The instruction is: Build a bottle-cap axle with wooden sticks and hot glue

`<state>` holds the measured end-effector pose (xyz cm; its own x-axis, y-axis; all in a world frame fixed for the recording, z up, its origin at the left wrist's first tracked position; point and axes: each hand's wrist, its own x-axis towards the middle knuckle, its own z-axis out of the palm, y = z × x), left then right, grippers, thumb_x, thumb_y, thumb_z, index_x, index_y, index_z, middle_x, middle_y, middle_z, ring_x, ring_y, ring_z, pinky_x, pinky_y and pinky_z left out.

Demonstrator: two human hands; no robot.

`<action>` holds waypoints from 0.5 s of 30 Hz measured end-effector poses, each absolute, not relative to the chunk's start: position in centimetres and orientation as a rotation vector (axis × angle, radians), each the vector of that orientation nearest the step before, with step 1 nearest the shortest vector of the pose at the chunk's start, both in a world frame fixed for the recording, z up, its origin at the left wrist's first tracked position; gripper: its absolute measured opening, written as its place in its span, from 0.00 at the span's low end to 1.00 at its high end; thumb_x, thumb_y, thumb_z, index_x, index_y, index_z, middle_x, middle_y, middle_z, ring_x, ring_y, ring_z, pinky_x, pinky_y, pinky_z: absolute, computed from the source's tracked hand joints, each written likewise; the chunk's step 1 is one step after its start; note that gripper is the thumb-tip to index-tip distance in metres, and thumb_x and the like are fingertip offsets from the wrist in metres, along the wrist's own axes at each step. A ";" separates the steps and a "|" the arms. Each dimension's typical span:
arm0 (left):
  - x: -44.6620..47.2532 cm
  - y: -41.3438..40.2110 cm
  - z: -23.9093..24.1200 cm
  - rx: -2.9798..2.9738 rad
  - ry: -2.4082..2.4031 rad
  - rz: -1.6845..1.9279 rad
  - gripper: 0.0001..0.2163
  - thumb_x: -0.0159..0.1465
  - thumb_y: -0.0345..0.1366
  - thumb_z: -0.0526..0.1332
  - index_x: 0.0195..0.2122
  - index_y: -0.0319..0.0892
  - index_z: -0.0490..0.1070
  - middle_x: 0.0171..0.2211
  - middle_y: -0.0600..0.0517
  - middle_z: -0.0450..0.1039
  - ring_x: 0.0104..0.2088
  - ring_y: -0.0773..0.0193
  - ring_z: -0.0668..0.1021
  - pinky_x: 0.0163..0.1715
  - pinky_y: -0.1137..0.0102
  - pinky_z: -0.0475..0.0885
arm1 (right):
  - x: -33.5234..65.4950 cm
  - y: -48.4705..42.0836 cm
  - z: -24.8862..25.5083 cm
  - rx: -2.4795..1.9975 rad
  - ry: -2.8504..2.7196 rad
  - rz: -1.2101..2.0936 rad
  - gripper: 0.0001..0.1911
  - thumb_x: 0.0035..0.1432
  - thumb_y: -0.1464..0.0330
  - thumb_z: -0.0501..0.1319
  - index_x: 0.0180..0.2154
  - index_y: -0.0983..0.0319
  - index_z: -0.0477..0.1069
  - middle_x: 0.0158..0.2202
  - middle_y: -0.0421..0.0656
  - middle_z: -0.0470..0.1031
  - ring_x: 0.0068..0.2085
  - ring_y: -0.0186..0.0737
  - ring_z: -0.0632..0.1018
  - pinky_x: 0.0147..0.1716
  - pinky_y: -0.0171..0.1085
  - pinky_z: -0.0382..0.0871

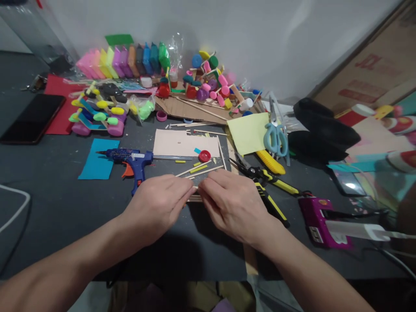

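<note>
My left hand (pixel 159 201) and my right hand (pixel 232 201) meet at the middle of the dark table, fingers closed and tips almost touching. Between them show short, pale wooden sticks (pixel 195 198), lying side by side and pinched at both ends; my fingers hide most of them. Just beyond lie loose wooden sticks (pixel 209 170), yellow straw pieces (pixel 199 169) and a red bottle cap (pixel 204 156). A blue glue gun (pixel 138 162) with an orange trigger rests left of them, its nozzle over a blue paper square (pixel 99 159).
Pliers (pixel 256 173) and a yellow cutter (pixel 271 162) lie right of my hands, with scissors (pixel 276 136) behind. A purple power strip (pixel 325 221) with cables sits at the right. Colourful clay packs (pixel 123 60), small model cars (pixel 97 115) and a phone (pixel 32 118) stand farther back.
</note>
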<state>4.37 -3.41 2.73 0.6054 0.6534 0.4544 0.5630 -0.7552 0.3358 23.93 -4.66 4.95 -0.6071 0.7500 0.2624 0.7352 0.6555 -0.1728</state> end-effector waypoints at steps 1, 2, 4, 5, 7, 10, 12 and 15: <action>4.3 -3.3 2.7 2.661 1.026 0.855 0.14 0.72 0.31 0.53 0.30 0.39 0.74 0.24 0.51 0.75 0.24 0.63 0.74 0.27 0.70 0.65 | 23.8 -4.7 4.9 -1.203 -2.546 0.067 0.16 0.68 0.72 0.50 0.28 0.61 0.68 0.25 0.42 0.69 0.27 0.39 0.65 0.28 0.38 0.55; 4.3 -3.3 2.6 2.656 1.032 0.863 0.14 0.72 0.31 0.53 0.31 0.39 0.74 0.25 0.50 0.76 0.25 0.63 0.75 0.27 0.69 0.65 | 23.6 -4.8 4.8 -1.222 -2.532 0.062 0.16 0.68 0.72 0.50 0.27 0.61 0.68 0.25 0.42 0.69 0.27 0.39 0.65 0.28 0.38 0.54; 4.2 -3.2 2.5 2.656 1.044 0.856 0.13 0.72 0.31 0.53 0.32 0.38 0.74 0.27 0.49 0.78 0.27 0.62 0.77 0.29 0.69 0.67 | 23.4 -5.0 4.6 -1.258 -2.521 0.043 0.15 0.67 0.73 0.51 0.28 0.62 0.69 0.24 0.42 0.69 0.27 0.39 0.65 0.28 0.38 0.54; 4.2 -3.2 2.5 2.658 1.056 0.846 0.13 0.72 0.31 0.53 0.32 0.38 0.74 0.27 0.49 0.78 0.27 0.62 0.78 0.29 0.69 0.68 | 23.3 -5.1 4.5 -1.282 -2.519 0.031 0.15 0.67 0.73 0.51 0.28 0.62 0.69 0.24 0.42 0.70 0.27 0.39 0.66 0.28 0.38 0.54; 4.3 -3.2 2.4 2.662 1.088 0.821 0.14 0.72 0.32 0.52 0.32 0.39 0.74 0.27 0.50 0.78 0.28 0.62 0.78 0.30 0.70 0.68 | 23.1 -5.2 4.4 -1.330 -2.516 0.009 0.14 0.66 0.73 0.51 0.29 0.62 0.70 0.24 0.43 0.71 0.27 0.40 0.67 0.28 0.38 0.54; 4.6 -3.5 2.3 2.679 1.136 0.798 0.15 0.73 0.33 0.51 0.30 0.40 0.72 0.24 0.51 0.75 0.25 0.63 0.77 0.28 0.70 0.66 | 22.9 -5.2 4.4 -1.393 -2.491 -0.016 0.14 0.65 0.74 0.51 0.28 0.61 0.70 0.24 0.42 0.72 0.27 0.40 0.68 0.28 0.39 0.53; 4.8 -3.7 2.4 2.695 1.128 0.805 0.17 0.73 0.33 0.51 0.27 0.41 0.71 0.22 0.52 0.73 0.24 0.64 0.75 0.27 0.70 0.65 | 22.9 -5.1 4.4 -1.424 -2.470 -0.026 0.14 0.65 0.73 0.52 0.28 0.61 0.69 0.23 0.42 0.72 0.26 0.39 0.68 0.28 0.39 0.53; 4.7 -3.7 2.7 2.649 1.147 0.845 0.16 0.72 0.33 0.52 0.27 0.41 0.71 0.22 0.52 0.74 0.23 0.64 0.75 0.26 0.70 0.66 | 23.4 -4.6 4.4 -1.470 -2.443 -0.037 0.16 0.68 0.70 0.51 0.29 0.61 0.71 0.25 0.43 0.74 0.27 0.39 0.70 0.29 0.38 0.55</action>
